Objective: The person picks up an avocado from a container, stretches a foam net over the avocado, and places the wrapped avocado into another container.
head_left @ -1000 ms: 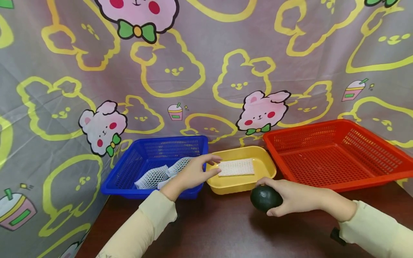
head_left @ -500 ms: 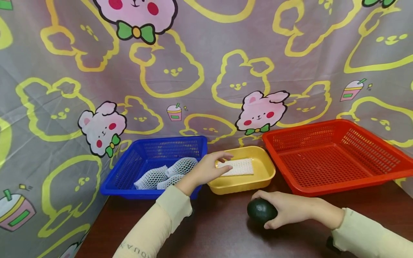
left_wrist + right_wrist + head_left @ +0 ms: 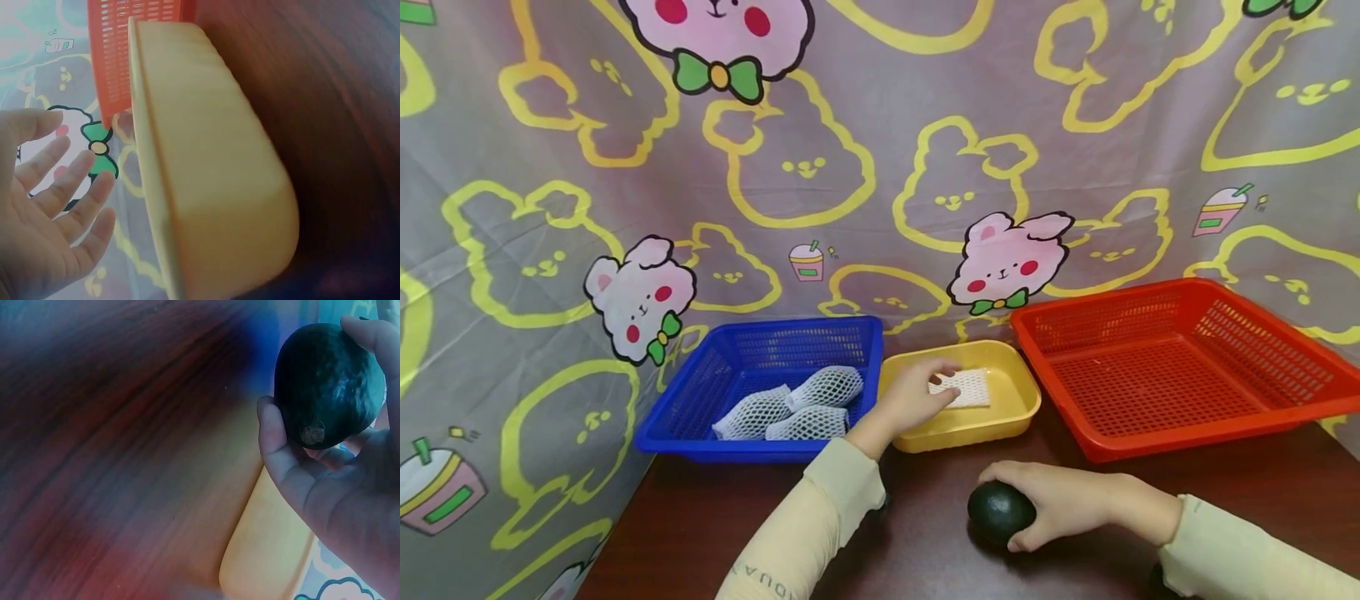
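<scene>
A dark green avocado point(image 3: 1000, 513) is gripped in my right hand point(image 3: 1063, 504), low over the table; the right wrist view shows thumb and fingers curled round the avocado point(image 3: 328, 384). Over the left part of the yellow tray point(image 3: 1028, 407) is my left hand point(image 3: 917, 392), holding nothing. Its fingers look spread and loosely bent in the left wrist view, above the tray's rim. White foam netting point(image 3: 972, 390) lies flat in the tray, partly hidden by the left hand.
Several items in white foam nets point(image 3: 808, 423) lie in the blue basket point(image 3: 715, 454) on the left. A red basket point(image 3: 1150, 442) stands at the right. A patterned cloth point(image 3: 850, 183) hangs behind the dark wooden table point(image 3: 700, 517).
My left hand has moved right, from beside the blue basket to over the yellow tray. My right hand has lowered the avocado nearer the table and slightly left.
</scene>
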Available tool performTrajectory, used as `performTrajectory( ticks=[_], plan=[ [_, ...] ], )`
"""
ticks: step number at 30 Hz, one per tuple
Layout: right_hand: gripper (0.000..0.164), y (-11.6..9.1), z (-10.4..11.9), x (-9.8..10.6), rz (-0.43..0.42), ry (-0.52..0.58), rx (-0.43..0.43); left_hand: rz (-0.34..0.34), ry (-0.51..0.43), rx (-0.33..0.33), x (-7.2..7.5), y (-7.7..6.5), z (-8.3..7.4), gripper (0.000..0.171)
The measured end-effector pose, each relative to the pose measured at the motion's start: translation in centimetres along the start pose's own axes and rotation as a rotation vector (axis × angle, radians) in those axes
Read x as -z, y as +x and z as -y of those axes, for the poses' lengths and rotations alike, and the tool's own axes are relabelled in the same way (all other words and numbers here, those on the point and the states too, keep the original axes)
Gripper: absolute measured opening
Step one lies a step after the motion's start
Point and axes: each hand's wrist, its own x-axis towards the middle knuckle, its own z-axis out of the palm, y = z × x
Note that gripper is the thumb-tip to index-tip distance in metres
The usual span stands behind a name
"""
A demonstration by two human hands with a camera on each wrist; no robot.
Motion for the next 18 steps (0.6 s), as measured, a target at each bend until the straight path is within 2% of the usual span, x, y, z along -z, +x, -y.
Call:
performTrajectory(
  ticks=[6, 10, 14, 18],
  plan=[
    [0.058, 0.2, 0.1, -0.7, -0.002, -0.008, 0.004, -0.033, 0.012, 0.064, -1.4, 0.5, 0.2, 0.039],
    [0.059, 0.5, 0.2, -1.2, -0.004, -0.020, 0.018, -0.045, 0.005, 0.095, -2.2, 0.5, 1.0, 0.037],
    [0.060, 0.8, 0.4, -1.3, -0.012, -0.042, 0.016, -0.034, -0.022, 0.101, -2.4, 0.4, 1.6, 0.036],
    [0.063, 1.1, 0.5, -1.1, -0.006, -0.037, 0.002, -0.017, -0.011, 0.179, -2.4, 0.7, 1.8, 0.037]
  ],
)
